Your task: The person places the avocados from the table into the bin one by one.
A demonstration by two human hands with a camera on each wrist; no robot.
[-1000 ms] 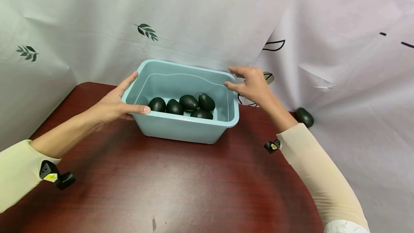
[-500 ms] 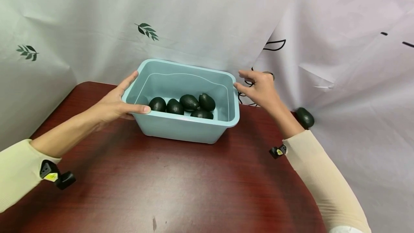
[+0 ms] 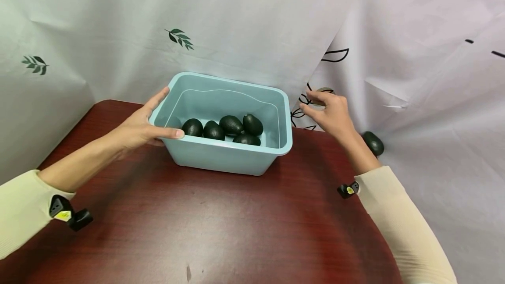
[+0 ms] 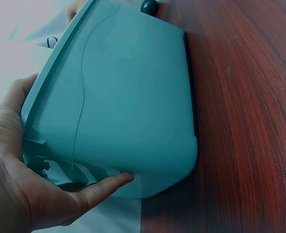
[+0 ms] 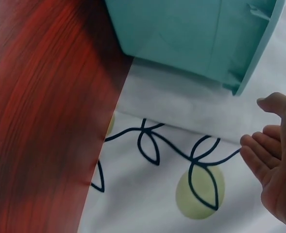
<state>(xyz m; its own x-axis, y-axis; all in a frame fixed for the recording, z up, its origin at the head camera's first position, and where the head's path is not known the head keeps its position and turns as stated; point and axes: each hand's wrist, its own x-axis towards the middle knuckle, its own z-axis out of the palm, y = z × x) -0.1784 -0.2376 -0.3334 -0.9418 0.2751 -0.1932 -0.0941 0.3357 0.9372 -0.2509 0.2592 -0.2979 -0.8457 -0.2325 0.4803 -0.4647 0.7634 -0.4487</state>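
A light blue plastic bin [image 3: 221, 159] stands on the table with several dark green avocados [image 3: 231, 125] lying on its floor. My left hand [image 3: 136, 128] grips the bin's left end, thumb along the near rim and the other fingers round the end. The left wrist view shows this left hand [image 4: 31, 189] spread about a corner of the bin. Off the bin's right end, my right hand [image 3: 329, 111] is in the air with loosely bent fingers and holds nothing. In the right wrist view, a gap separates the right hand [image 5: 278, 155] from the bin's rim.
Another avocado [image 3: 373, 143] lies at the table's right edge, beyond my right forearm. The reddish-brown wooden table [image 3: 221, 227] reaches toward me. Right behind the bin hangs a white sheet [image 3: 244, 25] with leaf prints. A small black camera sits on each cuff.
My right hand has moved rightward and slightly down, from over the bin's right rim to the air beside it. The left hand, bin and avocados have stayed put.
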